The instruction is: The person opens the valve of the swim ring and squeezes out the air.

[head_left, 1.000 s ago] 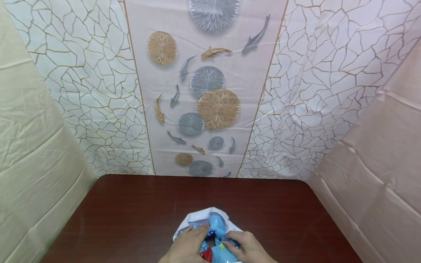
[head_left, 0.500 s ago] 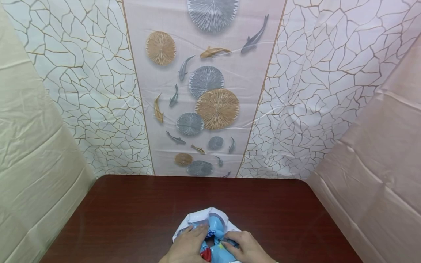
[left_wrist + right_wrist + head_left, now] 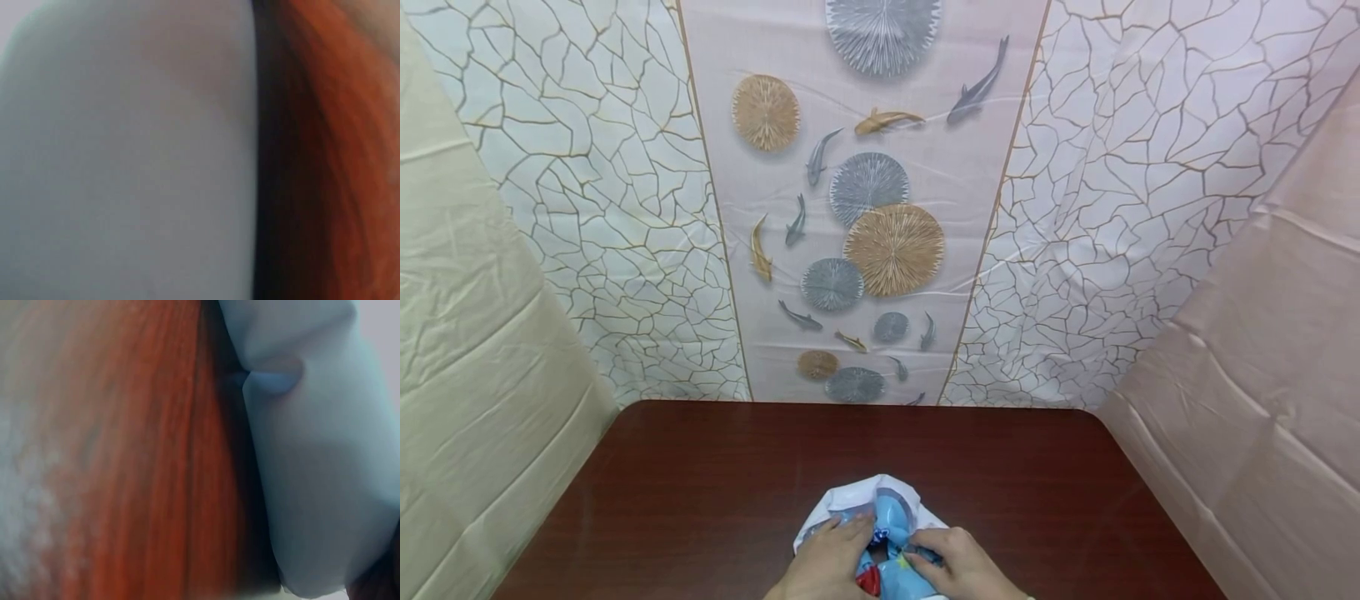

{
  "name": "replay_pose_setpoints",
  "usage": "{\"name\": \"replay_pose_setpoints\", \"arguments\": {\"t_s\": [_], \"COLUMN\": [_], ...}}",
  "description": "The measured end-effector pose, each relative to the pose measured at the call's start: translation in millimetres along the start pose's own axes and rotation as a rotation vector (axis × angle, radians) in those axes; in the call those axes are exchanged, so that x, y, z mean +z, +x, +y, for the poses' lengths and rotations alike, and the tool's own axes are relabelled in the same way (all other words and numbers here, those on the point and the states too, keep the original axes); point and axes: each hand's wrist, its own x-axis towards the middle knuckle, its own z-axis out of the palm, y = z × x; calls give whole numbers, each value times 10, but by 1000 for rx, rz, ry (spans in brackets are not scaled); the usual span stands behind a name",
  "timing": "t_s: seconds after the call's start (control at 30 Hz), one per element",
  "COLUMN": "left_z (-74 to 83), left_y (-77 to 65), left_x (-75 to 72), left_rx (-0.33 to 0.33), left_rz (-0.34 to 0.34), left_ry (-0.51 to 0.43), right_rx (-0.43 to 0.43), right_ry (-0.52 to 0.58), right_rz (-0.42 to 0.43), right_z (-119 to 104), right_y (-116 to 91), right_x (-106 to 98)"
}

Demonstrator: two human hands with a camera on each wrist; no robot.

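A soft blue-and-white inflatable ring (image 3: 892,510) of shiny plastic lies at the near edge of the table in the head view, with a dark gap at its middle. A yellow star and a red patch (image 3: 869,581) show on its near part. My left hand (image 3: 829,557) rests on its left side, fingers straight and close together. On the right side, my right hand (image 3: 958,560) pinches the plastic between thumb and curled fingers. Both wrist views are blurred and filled by the ring's pale outer wall (image 3: 131,162), which is creased in the right one.
The dark red-brown wooden table (image 3: 700,475) reaches back to a patterned cloth backdrop (image 3: 625,250) with fish and round shapes. Beige cloth walls (image 3: 482,358) stand along the left and right sides. Wood grain also fills the left of the right wrist view.
The right hand's thumb and fingers have shifted very slightly left on the ring. The left hand and the ring stay nearly where they were.
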Motion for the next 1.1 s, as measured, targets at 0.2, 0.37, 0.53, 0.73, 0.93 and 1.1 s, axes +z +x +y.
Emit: {"name": "replay_pose_setpoints", "arguments": {"t_s": [0.2,0.37,0.53,0.73,0.93,1.1], "left_z": [23,31,42,31,19,18], "left_y": [-22,-25,-2,4,-25,-26], "left_x": [-21,-30,-35,-10,7,10], "left_rx": [25,22,9,31,59,50], "left_rz": [19,3,-29,-22,4,-1], "left_ry": [-2,-55,-62,-26,-4,-28], "right_rx": [-4,17,20,28,30,-7], "right_ry": [7,15,14,18,12,-19], "right_rz": [-10,-23,-19,-17,-11,10], "right_z": [-11,-9,-9,-10,-8,8], "right_y": [19,26,40,43,29,18], "right_x": [-12,-23,-27,-14,18,35]}}
